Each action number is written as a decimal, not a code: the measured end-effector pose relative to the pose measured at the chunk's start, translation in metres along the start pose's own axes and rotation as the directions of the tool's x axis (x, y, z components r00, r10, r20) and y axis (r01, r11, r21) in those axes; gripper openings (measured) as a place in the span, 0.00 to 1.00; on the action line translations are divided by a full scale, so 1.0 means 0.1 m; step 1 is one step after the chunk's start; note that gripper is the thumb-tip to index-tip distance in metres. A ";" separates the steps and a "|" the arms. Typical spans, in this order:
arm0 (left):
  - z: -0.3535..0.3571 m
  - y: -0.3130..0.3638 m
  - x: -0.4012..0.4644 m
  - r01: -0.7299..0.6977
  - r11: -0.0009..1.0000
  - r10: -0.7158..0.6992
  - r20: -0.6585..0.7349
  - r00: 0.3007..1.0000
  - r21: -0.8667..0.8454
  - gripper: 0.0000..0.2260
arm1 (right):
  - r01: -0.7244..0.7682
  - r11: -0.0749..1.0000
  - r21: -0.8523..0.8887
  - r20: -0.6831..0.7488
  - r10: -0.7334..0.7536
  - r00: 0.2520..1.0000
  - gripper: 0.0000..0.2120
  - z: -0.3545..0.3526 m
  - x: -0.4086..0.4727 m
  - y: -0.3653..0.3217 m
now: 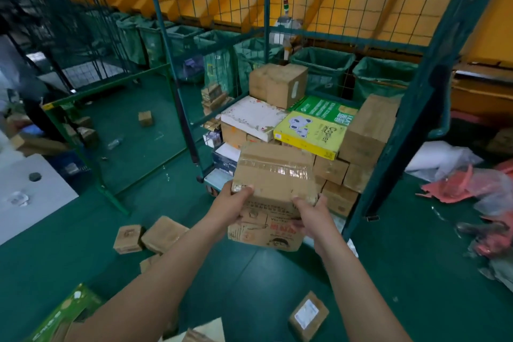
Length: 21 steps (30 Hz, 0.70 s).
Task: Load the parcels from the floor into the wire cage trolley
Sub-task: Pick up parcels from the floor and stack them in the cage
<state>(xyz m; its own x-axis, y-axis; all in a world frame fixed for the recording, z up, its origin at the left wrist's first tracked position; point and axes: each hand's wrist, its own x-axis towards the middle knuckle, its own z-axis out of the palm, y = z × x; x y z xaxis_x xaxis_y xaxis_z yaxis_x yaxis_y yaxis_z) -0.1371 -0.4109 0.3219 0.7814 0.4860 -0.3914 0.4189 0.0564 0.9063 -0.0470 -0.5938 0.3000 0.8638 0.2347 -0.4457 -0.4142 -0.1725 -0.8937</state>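
Taped brown box (273,172) is up off the floor, tilted, printed side facing down toward the camera, right at the open front of the green wire trolley (402,130). Trolley's already stacked with brown cartons, a white flat box (251,116), a yellow one (311,133) with a panda print, and a cube carton (279,83) on top. A few small parcels (151,236) lie on the green floor, plus a labelled one (308,315) nearer the camera.

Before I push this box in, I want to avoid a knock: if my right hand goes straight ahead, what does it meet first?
Probably the brown boxes stacked low at the front of the trolley, just beyond the right hand and the box that both hands hold; the left hand is alongside. Depth is hard to judge.
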 end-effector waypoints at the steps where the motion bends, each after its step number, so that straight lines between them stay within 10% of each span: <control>1: 0.07 0.12 0.16 -0.007 1.000 0.007 -0.004 1.000 0.015 0.18 | 0.009 1.000 0.003 0.004 -0.009 1.000 0.26 -0.04 0.19 -0.11; 21: 0.74 1.29 2.34 -0.020 0.997 0.016 0.060 0.998 0.080 0.17 | -0.016 0.998 0.058 -0.056 0.019 0.998 0.26 -0.26 2.25 -1.24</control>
<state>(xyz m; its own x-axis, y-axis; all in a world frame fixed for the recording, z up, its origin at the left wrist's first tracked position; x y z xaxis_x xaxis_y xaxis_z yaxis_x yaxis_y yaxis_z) 0.1337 -0.3542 0.3356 0.8142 0.4336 -0.3862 0.4386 -0.0233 0.8984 0.2061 -0.5440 0.3117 0.8703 0.1779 -0.4593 -0.4440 -0.1204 -0.8879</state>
